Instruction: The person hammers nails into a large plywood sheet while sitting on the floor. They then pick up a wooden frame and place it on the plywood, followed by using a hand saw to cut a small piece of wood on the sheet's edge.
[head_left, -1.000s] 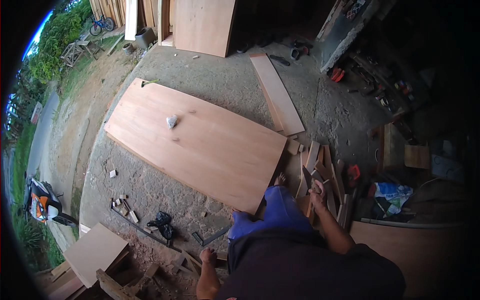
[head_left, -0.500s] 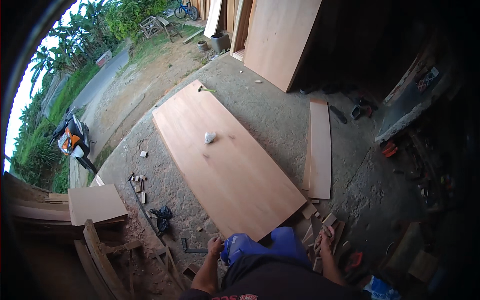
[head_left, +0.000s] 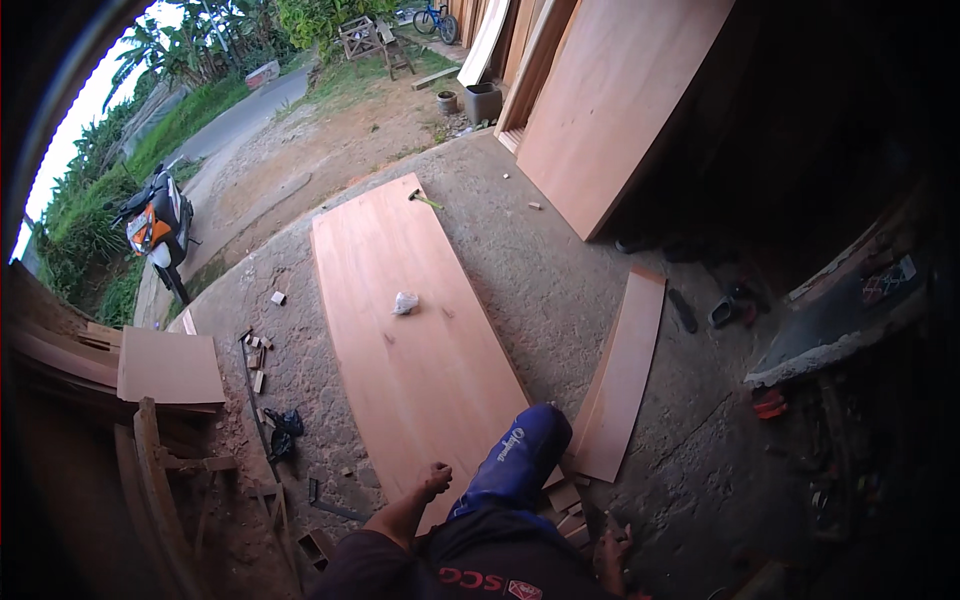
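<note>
A long, pale reddish wooden board [head_left: 400,380] lies on the concrete floor in front of me. My left hand [head_left: 435,480] is closed above its near end; whatever its fingers may hold is hidden. Down at my right side, my right hand [head_left: 612,548] looks curled beside several wood offcuts [head_left: 570,515], and I cannot make out what is in it. On the board sits a small whitish bundle [head_left: 405,303]. A hammer [head_left: 425,200] with a yellow-green handle rests at the far end. My blue-clad knee [head_left: 520,450] covers part of the near right edge.
Narrower boards [head_left: 625,375] lie to the right. A large panel [head_left: 620,110] leans at the back. Left of the long board are a metal bar clamp [head_left: 255,400], a black plastic bag [head_left: 285,430] and small blocks [head_left: 260,355]. Stacked sheets [head_left: 170,365] stand farther left, and a motorbike [head_left: 160,230] is outside.
My view has turned and my body leans forward, with one knee now over the board. My left hand has moved forward above the board; my right hand is lower, beside the offcuts.
</note>
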